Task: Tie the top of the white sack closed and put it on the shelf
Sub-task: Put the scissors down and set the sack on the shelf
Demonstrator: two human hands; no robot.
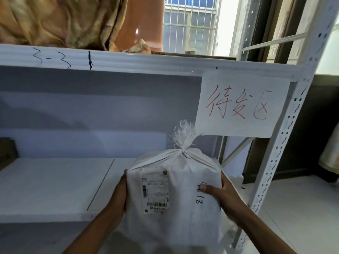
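Observation:
The white sack (183, 182) is held upright between both hands at the front edge of the white shelf board (55, 187). Its top is gathered into a knot (182, 151) with a frayed tuft standing above. A shipping label (155, 192) and black handwriting face me. My left hand (121, 193) presses flat against the sack's left side. My right hand (222, 194) grips the right side, thumb across the front. Whether the sack's bottom rests on the board is hidden.
The white metal rack has a perforated upright (286, 140) at the right. A paper sign (240, 105) with red writing hangs from the upper shelf beam (128, 61). Brown fabric (60, 21) lies on the top shelf. A barred window (190, 22) is behind.

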